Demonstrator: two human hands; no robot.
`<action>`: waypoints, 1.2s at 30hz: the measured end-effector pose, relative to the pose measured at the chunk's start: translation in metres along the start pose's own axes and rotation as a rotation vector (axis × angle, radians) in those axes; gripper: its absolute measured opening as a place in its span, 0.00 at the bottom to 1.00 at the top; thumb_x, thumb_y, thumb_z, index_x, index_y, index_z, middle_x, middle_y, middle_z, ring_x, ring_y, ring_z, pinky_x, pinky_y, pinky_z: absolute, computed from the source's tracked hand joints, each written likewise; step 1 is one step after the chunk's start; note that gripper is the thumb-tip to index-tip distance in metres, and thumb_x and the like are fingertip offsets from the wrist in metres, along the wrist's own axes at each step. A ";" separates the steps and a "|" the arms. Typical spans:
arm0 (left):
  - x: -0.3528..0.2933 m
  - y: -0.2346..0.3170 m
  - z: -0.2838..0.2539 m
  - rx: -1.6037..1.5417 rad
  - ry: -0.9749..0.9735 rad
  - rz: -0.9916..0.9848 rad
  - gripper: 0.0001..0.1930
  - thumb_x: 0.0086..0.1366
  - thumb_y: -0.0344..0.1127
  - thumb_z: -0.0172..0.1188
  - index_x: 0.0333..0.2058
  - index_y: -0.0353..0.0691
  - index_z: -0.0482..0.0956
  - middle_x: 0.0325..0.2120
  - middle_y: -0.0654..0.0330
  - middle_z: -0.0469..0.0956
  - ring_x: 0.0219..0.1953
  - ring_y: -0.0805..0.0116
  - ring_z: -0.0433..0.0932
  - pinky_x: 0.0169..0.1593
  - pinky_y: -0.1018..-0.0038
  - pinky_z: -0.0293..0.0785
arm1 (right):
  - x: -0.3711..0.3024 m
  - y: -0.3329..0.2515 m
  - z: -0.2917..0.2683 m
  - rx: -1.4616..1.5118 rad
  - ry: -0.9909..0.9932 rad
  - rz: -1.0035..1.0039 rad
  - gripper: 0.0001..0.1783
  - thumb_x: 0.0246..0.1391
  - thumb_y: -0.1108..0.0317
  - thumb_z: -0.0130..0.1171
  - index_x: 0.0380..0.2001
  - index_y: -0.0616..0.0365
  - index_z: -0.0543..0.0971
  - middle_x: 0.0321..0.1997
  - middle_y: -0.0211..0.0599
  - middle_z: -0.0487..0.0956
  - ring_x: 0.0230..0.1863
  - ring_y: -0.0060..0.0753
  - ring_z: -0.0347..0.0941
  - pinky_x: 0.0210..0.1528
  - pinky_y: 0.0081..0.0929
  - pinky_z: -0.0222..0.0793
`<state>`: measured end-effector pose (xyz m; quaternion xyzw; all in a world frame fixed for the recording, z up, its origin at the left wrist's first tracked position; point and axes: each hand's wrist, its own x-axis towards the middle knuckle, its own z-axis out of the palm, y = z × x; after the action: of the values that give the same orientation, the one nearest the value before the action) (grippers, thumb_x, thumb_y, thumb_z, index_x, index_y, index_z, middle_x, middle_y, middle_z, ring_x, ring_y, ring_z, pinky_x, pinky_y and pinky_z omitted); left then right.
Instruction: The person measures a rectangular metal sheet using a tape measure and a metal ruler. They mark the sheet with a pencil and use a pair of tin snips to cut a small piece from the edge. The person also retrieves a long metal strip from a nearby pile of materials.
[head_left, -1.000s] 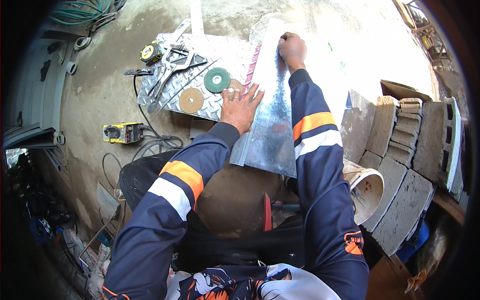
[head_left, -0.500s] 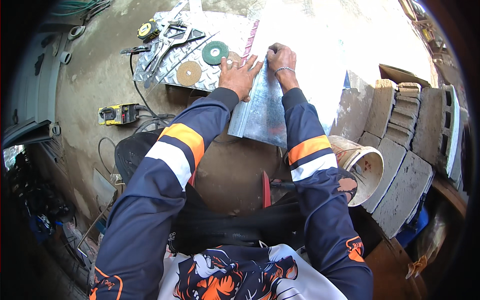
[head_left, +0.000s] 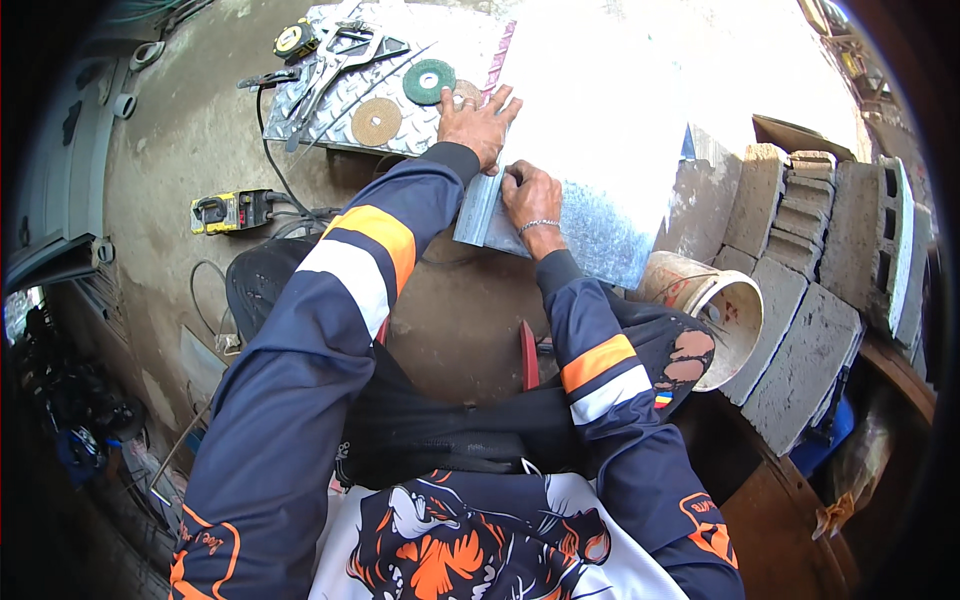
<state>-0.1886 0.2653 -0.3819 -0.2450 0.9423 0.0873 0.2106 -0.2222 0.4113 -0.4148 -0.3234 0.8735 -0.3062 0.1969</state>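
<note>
A shiny galvanized metal sheet (head_left: 605, 235) lies in front of me, its far part washed out by glare. Along its left side runs a long ridged metal strip (head_left: 479, 212). My left hand (head_left: 476, 130) presses flat with spread fingers near the strip's upper part, beside a tan disc (head_left: 466, 92). My right hand (head_left: 534, 203) is closed in a pinch at the strip's right edge, low on the sheet; whatever its fingers hold is hidden. A green grinding disc (head_left: 429, 82) and another tan disc (head_left: 376, 122) lie left of my left hand on a tread-patterned metal plate (head_left: 340, 118).
Locking clamp pliers (head_left: 338, 66) and a yellow-black tape measure (head_left: 294, 40) rest toward the plate's far left. A yellow-black box (head_left: 232, 212) with cables sits on the floor. At right stand a stained white bucket (head_left: 735, 325) and stacked concrete blocks (head_left: 795, 365).
My right hand has slid toward me along the strip's edge, from beyond my left hand to nearer than it. The left hand stays at about the same place, fingers spread.
</note>
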 end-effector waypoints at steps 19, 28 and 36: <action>-0.002 0.004 -0.006 0.029 -0.081 -0.005 0.61 0.44 0.47 0.79 0.72 0.60 0.45 0.74 0.68 0.41 0.70 0.53 0.57 0.66 0.33 0.43 | -0.160 -0.012 -0.015 -0.314 -1.267 -0.066 0.08 0.42 0.64 0.64 0.24 0.57 0.82 0.25 0.45 0.82 0.30 0.49 0.80 0.35 0.39 0.76; -0.007 0.008 -0.016 -0.014 -0.097 0.020 0.62 0.42 0.44 0.80 0.71 0.57 0.46 0.74 0.64 0.40 0.72 0.51 0.49 0.66 0.34 0.44 | -0.117 0.041 -0.153 -0.205 -0.829 -0.128 0.06 0.40 0.68 0.65 0.26 0.55 0.81 0.29 0.45 0.81 0.37 0.51 0.79 0.42 0.39 0.74; 0.001 0.017 -0.024 -0.004 -0.171 0.030 0.59 0.45 0.44 0.78 0.71 0.50 0.48 0.73 0.53 0.40 0.72 0.39 0.44 0.65 0.36 0.49 | -0.047 0.123 -0.220 -0.211 -0.176 0.179 0.15 0.51 0.75 0.49 0.35 0.58 0.86 0.22 0.41 0.81 0.21 0.29 0.78 0.31 0.30 0.74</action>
<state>-0.2066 0.2733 -0.3599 -0.2229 0.9244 0.1128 0.2883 -0.3629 0.6081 -0.3276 -0.2886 0.9054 -0.1646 0.2642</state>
